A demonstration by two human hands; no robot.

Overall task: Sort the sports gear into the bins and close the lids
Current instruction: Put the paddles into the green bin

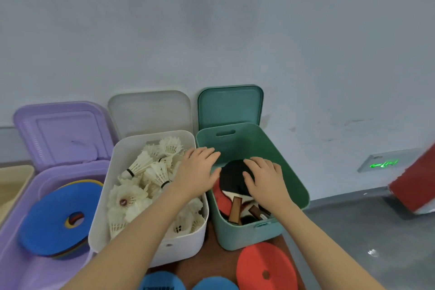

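Three open bins stand in a row against the wall. The green bin (292,179) on the right holds table tennis paddles (231,178) with wooden handles. The white bin (122,155) in the middle is full of white shuttlecocks (143,162). The purple bin (14,231) on the left holds a stack of flat discs, a blue disc (54,219) on top. My left hand (199,169) lies with straight fingers over the rim between the white and green bins. My right hand (264,178) rests flat on the black paddle inside the green bin.
Each lid leans upright against the wall: green lid (229,106), white lid (150,110), purple lid (63,132). An orange-red disc (263,266) and two blue discs (162,282) lie in front of the bins. A red object (414,183) stands at the right.
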